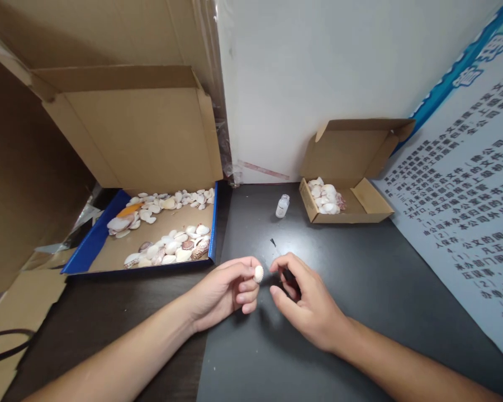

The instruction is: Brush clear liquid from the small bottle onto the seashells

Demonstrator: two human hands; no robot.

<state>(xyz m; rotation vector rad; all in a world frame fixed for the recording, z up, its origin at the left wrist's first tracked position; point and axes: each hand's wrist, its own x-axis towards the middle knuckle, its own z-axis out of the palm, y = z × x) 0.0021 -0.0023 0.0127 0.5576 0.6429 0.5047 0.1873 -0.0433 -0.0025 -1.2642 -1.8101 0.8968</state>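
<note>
The left hand [223, 293] pinches a small ribbed shell [259, 273]; the right hand [308, 304] curves beside it, thumb and fingers parted. Beyond, a little bottle [282, 207] stands on the desk [251, 223], between open boxes of shells, the blue-sided box [213, 234] left, the smaller box [369, 213] right.

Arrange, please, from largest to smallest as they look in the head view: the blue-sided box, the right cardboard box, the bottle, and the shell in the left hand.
1. Blue-sided box
2. Right cardboard box
3. Bottle
4. Shell in the left hand
</note>
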